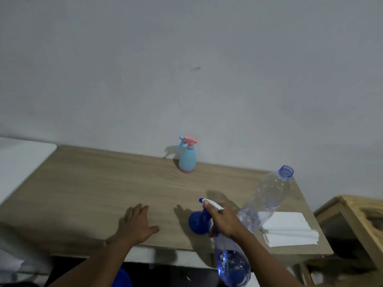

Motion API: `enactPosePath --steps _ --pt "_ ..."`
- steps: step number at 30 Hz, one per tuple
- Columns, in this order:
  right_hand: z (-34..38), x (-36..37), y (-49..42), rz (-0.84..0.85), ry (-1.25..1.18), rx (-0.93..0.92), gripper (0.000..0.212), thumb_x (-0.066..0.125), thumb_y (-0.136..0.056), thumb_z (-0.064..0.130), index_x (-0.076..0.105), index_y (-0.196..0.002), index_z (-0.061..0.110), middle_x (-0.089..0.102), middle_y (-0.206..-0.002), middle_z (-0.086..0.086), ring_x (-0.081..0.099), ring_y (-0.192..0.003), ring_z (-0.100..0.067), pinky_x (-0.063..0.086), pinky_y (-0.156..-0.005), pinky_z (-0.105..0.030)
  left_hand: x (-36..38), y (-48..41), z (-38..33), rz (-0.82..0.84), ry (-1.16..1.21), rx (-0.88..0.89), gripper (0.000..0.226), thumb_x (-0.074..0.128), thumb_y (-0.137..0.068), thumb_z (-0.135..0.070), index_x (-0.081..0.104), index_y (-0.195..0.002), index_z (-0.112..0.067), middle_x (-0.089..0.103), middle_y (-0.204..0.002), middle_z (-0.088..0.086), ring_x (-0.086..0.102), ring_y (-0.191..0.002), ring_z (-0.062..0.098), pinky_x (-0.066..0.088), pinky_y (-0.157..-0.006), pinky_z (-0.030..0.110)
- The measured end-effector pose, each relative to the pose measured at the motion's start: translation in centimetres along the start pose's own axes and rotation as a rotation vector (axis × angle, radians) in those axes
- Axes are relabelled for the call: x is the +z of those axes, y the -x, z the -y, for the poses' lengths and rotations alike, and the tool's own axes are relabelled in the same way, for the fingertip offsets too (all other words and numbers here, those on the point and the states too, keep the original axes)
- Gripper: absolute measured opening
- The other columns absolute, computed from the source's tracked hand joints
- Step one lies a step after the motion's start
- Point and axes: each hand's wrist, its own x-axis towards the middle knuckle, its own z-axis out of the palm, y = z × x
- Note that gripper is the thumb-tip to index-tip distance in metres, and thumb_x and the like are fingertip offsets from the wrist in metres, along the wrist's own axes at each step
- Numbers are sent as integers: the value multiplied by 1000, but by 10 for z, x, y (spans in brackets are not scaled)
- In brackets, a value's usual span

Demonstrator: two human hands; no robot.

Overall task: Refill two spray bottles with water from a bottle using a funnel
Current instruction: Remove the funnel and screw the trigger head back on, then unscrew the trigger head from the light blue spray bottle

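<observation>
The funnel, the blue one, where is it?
The blue funnel lies on the wooden table near its front edge, just left of the right hand holding the clear spray bottle.

Surface: a wooden table [103, 183] with a light grain, its far edge against the wall.
Landmark: the water bottle [267, 195], clear, uncapped, standing near the table's right edge.
Far left of the water bottle: a light-blue spray bottle [187, 158] with pink base, upright by the wall.
Just left of it, nearer the front: a blue funnel [199, 223] on the tabletop.
Just right of it: a stack of white napkins [290, 228], touching its base.
</observation>
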Motion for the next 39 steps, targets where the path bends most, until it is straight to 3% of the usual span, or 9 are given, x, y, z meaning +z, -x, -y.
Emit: enactPosePath --steps 4,8,11,14,17,21,28,33,39 --pt "-2 18 -11 -46 103 102 49 43 -96 62 56 -91 15 66 -64 -11 68 -48 -25 51 -52 -27 9 2 7 -41 -18 29 106 53 -71 -82 14 -155 -32 2 -165 -4 0 -151 28 10 -118 58" --pt "-20 18 -28 -198 210 152 53 39 -95 65 55 -92 14 67 -80 -9 70 -66 -29 60 -72 -48 8 -1 14 -60 -1 47 113 51 -63 -88 13 -154 -34 2 -165 -7 -3 -151 25 4 -120 57" --pt "-24 16 -34 -247 145 136 51 41 -94 65 52 -102 16 67 -84 -9 70 -71 -28 59 -73 -50 8 -6 19 -86 -4 69 119 47 -56 -95 12 -154 -37 1 -164 -9 -5 -151 23 0 -120 57" --pt "-2 17 -36 -323 50 36 33 47 -97 53 46 -96 20 67 -82 -15 68 -69 -31 58 -66 -53 7 -12 24 -139 -2 101 120 44 -52 -99 16 -153 -40 4 -164 -11 -6 -151 22 -5 -119 57" --pt "38 17 -46 -334 -52 -140 27 53 -99 39 44 -92 14 65 -84 -20 66 -63 -31 56 -55 -39 5 -17 27 -191 -33 125 112 41 -54 -100 23 -149 -42 11 -161 -12 -3 -151 22 -5 -119 56" --pt "94 18 -81 -397 -4 -380 20 63 -96 28 55 -82 16 61 -74 -3 56 -63 -13 45 -57 -27 6 -22 26 -282 -97 133 96 38 -60 -97 35 -139 -42 27 -152 -11 13 -147 24 4 -119 58" --pt "160 43 -159 -315 166 -532 15 67 -93 28 71 -91 14 66 -91 0 59 -80 -15 44 -70 -25 6 -26 25 -319 -103 118 89 43 -62 -93 40 -134 -41 32 -146 -11 22 -143 23 9 -118 59" --pt "176 65 -213 -259 311 -466 24 64 -94 27 71 -92 5 70 -86 -11 64 -77 -29 53 -73 -45 7 -29 28 -322 -47 133 89 41 -66 -94 40 -137 -40 32 -150 -10 18 -146 24 5 -118 59" --pt "183 84 -247 -264 394 -405 12 61 -93 20 68 -94 9 67 -85 -7 64 -78 -28 55 -73 -44 6 -30 28 -329 -74 137 93 42 -64 -95 44 -136 -37 35 -150 -7 22 -146 27 11 -117 61"
